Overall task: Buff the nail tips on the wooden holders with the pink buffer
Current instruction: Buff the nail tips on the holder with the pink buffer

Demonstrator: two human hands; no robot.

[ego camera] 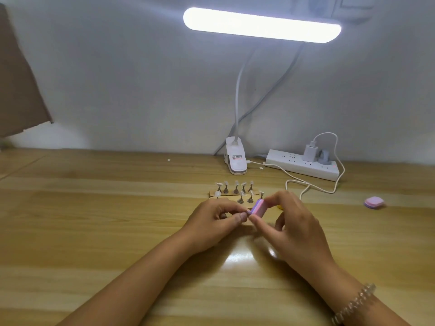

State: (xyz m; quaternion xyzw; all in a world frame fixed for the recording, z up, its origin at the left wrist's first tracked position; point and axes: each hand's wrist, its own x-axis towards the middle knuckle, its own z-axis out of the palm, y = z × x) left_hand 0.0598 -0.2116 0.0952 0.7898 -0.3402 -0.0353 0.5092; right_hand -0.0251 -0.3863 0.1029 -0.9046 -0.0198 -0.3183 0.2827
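Desk [94, 231]: we see wood-grain boards, smooth and glossy, with lamp glare towards the front edge
Pink buffer [329, 207]: matt and foam-like to us, in pink and purple layers
Wooden holders [213, 192]: pale bare wood, matt
Pegs [240, 200]: dull grey metal, as far as we can tell
Nail tips [236, 183]: milky, translucent plastic
Lamp clamp [236, 161]: smooth white plastic, slight sheen
Power strip [303, 164]: the same white plastic, by the back edge
Bracelet [355, 302]: we make out clear glossy beads

Pink-and-lilac striped buffer [328, 208]; light wood-grain desk [117, 208]; white lamp [261, 25], white power strip [303, 164]; second pink-lilac buffer [374, 203] right of strip.
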